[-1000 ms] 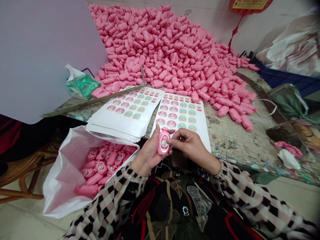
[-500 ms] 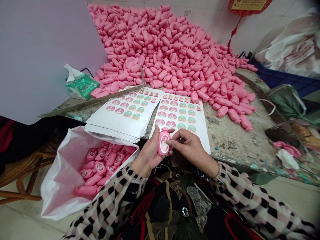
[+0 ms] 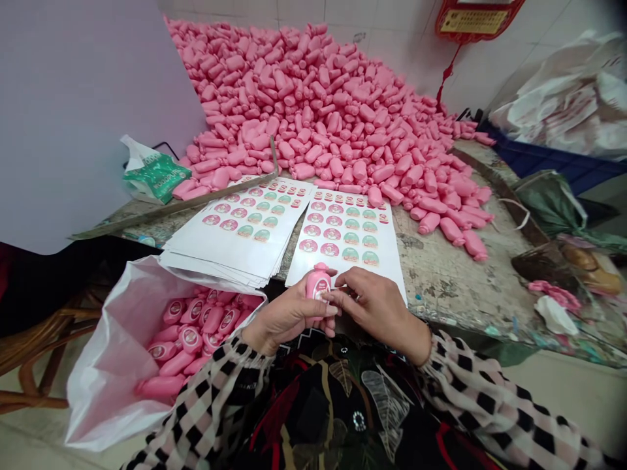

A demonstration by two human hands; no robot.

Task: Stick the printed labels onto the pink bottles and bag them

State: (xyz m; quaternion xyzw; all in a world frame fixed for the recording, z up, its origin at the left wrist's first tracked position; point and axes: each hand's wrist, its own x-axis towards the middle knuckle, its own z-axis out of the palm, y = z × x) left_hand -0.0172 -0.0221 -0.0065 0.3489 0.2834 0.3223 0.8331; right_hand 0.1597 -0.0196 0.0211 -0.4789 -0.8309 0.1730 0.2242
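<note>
My left hand point(image 3: 284, 316) is wrapped round a small pink bottle point(image 3: 317, 282) held upright at the table's near edge. My right hand point(image 3: 375, 303) rests against the bottle's right side, its fingertips pressed on the round label on the front. Just beyond the hands lies a white sticker sheet point(image 3: 345, 230) with rows of pink and green round labels. A thicker stack of the same sheets point(image 3: 240, 228) lies to its left.
A large heap of unlabelled pink bottles point(image 3: 323, 98) covers the back of the worn table point(image 3: 455, 274). A white bag point(image 3: 122, 352) holding several labelled bottles stands open at my lower left. A green packet point(image 3: 157, 175) sits at the left; bags and scraps lie at the right.
The view has tilted, so everything sits lower in frame. My left thumb now lies across the bottle's front and my right fingers stay on the label.
</note>
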